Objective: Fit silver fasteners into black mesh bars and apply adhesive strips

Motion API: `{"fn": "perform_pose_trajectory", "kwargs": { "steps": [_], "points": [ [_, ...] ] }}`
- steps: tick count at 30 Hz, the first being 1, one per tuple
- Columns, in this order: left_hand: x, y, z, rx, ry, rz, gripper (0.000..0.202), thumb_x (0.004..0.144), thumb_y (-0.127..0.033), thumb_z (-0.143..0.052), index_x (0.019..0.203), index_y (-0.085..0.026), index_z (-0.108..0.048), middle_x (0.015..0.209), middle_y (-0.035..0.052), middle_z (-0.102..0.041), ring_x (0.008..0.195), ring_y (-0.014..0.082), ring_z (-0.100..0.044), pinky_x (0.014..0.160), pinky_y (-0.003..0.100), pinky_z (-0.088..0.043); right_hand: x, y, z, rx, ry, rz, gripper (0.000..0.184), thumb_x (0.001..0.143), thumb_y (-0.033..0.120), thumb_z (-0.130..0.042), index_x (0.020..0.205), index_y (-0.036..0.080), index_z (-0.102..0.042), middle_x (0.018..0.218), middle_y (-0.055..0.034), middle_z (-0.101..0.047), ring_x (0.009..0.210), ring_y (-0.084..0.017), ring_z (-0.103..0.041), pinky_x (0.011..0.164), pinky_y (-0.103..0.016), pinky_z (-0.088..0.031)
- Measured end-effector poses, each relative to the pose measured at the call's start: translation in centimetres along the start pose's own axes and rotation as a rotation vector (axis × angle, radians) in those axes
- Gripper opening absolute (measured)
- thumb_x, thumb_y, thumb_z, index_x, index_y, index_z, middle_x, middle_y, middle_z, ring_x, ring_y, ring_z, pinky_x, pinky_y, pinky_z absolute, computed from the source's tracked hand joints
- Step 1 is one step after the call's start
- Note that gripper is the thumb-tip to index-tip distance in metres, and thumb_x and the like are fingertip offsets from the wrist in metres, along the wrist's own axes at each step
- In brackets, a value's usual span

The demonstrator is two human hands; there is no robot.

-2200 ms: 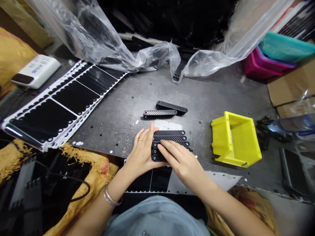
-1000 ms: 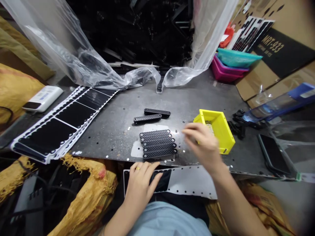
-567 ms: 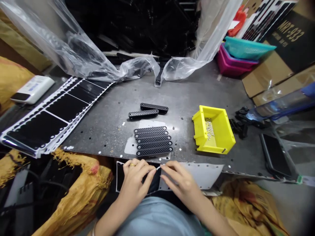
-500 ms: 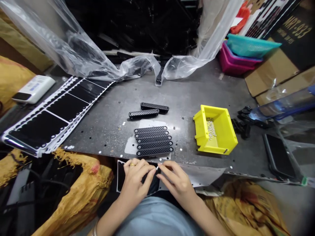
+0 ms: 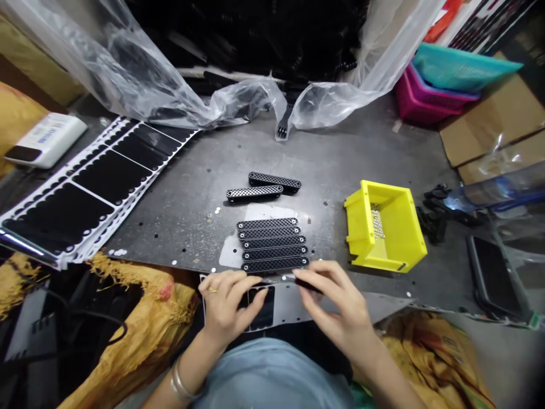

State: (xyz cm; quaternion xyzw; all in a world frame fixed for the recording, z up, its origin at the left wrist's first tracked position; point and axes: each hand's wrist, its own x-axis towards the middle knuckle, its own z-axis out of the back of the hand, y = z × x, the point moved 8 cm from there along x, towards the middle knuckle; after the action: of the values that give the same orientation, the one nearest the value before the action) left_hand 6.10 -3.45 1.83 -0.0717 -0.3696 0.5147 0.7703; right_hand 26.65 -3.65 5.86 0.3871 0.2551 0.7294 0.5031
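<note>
A thin black sticker (image 5: 310,286), seen nearly edge-on, stretches between my hands at the table's front edge. My right hand (image 5: 338,298) pinches its right end between thumb and fingers. At the other end, the thumb and index finger of my left hand (image 5: 230,304) close on what looks like its thin edge. Below the hands lies a sticker sheet (image 5: 292,307), with black stickers at left and bare pale backing towards the right. Just beyond, several black lattice-patterned bars (image 5: 275,251) lie side by side. Two more bars (image 5: 255,193) rest behind them, one overlapping the other.
A yellow bin (image 5: 385,227) with small metal parts stands at right, near a phone (image 5: 496,275). Stacked black sticker sheets (image 5: 96,187) lie at left beside a white device (image 5: 46,139). Clear plastic (image 5: 242,102) hangs at the back. Coloured baskets (image 5: 443,94) stand back right.
My hands have moved apart from their close pinch, and the black sticker now spans the gap between them. The view has shifted slightly; the bars and bin have stayed put.
</note>
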Motion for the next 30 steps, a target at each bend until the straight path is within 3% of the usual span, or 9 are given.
{"fn": "perform_pose_trajectory", "kwargs": {
  "steps": [3, 8, 16, 25, 28, 30],
  "points": [
    [1.3, 2.4, 1.8, -0.006, -0.002, 0.147, 0.003, 0.096, -0.024, -0.066, 0.095, -0.027, -0.067, 0.09, -0.0006, -0.075, 0.093, 0.0217, -0.068, 0.094, 0.044, -0.039, 2.7, 2.0, -3.3, -0.155, 0.071, 0.246, 0.042, 0.1, 0.01, -0.058, 0.141, 0.019, -0.059, 0.115, -0.0111, -0.074, 0.102, -0.019, -0.071, 0.085, -0.033, -0.058],
    [2.8, 4.4, 1.3, -0.056, 0.207, 0.252, 0.011, 0.099, -0.027, -0.062, 0.093, -0.029, -0.071, 0.089, -0.0043, -0.078, 0.092, 0.0209, -0.068, 0.104, 0.05, -0.031, 4.6, 2.2, -6.7, -0.272, 0.226, 0.375, 0.015, 0.101, 0.017, -0.062, 0.112, 0.018, -0.073, 0.108, -0.0101, -0.077, 0.09, -0.018, -0.066, 0.075, -0.032, -0.052],
    [2.3, 4.8, 0.1, -0.215, 0.224, 0.367, 0.014, 0.097, -0.027, -0.063, 0.088, -0.03, -0.073, 0.085, -0.0065, -0.078, 0.09, 0.0196, -0.069, 0.103, 0.047, -0.031, 4.6, 1.6, -6.8, -0.22, 0.308, 0.371, 0.019, 0.101, 0.016, -0.062, 0.117, 0.017, -0.071, 0.112, -0.0106, -0.075, 0.095, -0.019, -0.064, 0.078, -0.033, -0.052],
    [2.8, 4.7, -0.1, -0.212, 0.261, 0.356, 0.014, 0.096, -0.026, -0.064, 0.083, -0.028, -0.07, 0.083, -0.0065, -0.076, 0.09, 0.0193, -0.068, 0.106, 0.046, -0.027, 4.6, 1.8, -7.4, -0.239, 0.3, 0.366, 0.017, 0.101, 0.015, -0.062, 0.115, 0.016, -0.071, 0.111, -0.0101, -0.075, 0.091, -0.019, -0.063, 0.076, -0.034, -0.052],
    [3.0, 4.8, -0.4, -0.214, 0.285, 0.38, 0.015, 0.094, -0.025, -0.067, 0.079, -0.027, -0.068, 0.081, -0.0068, -0.075, 0.091, 0.0189, -0.067, 0.106, 0.043, -0.026, 4.4, 1.7, -6.5, -0.269, 0.317, 0.354, 0.021, 0.1, 0.017, -0.064, 0.12, 0.015, -0.07, 0.116, -0.0124, -0.073, 0.096, -0.022, -0.064, 0.076, -0.036, -0.054],
    [3.0, 4.9, -0.6, -0.226, 0.292, 0.393, 0.014, 0.093, -0.025, -0.067, 0.079, -0.026, -0.067, 0.081, -0.007, -0.075, 0.091, 0.0185, -0.067, 0.106, 0.042, -0.026, 4.3, 0.8, -4.8, -0.249, 0.31, 0.264, 0.025, 0.098, 0.02, -0.067, 0.123, 0.015, -0.069, 0.116, -0.0133, -0.071, 0.1, -0.023, -0.065, 0.081, -0.038, -0.056]
  ]
}}
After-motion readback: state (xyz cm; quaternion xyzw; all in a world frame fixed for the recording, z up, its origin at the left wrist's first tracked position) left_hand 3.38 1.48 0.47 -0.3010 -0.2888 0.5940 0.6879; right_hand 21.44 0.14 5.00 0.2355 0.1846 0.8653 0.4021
